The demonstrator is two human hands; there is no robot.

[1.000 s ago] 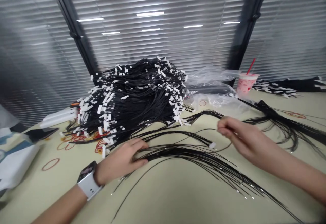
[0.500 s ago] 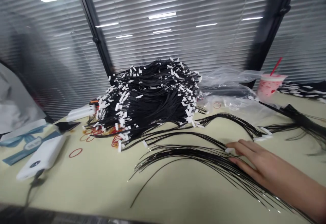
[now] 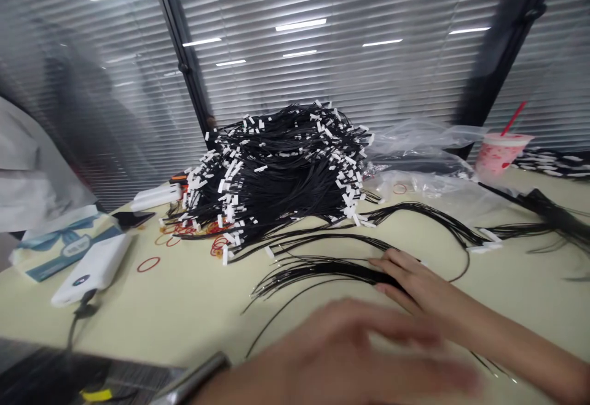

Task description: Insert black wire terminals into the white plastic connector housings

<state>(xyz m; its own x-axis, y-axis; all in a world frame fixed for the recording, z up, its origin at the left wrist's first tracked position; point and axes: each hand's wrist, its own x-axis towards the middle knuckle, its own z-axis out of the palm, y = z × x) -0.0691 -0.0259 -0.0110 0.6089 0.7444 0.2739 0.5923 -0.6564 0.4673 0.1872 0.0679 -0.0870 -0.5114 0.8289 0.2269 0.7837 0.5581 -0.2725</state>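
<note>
My right hand (image 3: pixel 410 279) closes on a loose bundle of thin black wires (image 3: pixel 318 270), with the fingers on its far side and the thumb on its near side. Bare, shiny wire tips fan out to the left, and one strand curves apart from the rest. The bundle's right part is mostly hidden by my hands. Blurred in the foreground, my left hand (image 3: pixel 350 356) reaches rightward above the table, fingers stretched and parted, with nothing visible in it. Beyond the bundle lie more black cables with white connectors (image 3: pixel 270 252).
A tall heap of black cables with white connectors (image 3: pixel 286 177) stands at the back. Red rubber bands (image 3: pixel 148 264), a white power bank (image 3: pixel 92 270) and a tissue pack (image 3: pixel 69 245) lie left. Clear plastic bags (image 3: pixel 424 184) and a pink drink cup (image 3: pixel 502 153) are right.
My left hand has come into view in the foreground. My right hand has slid left along the wire bundle. The camera view has shifted slightly.
</note>
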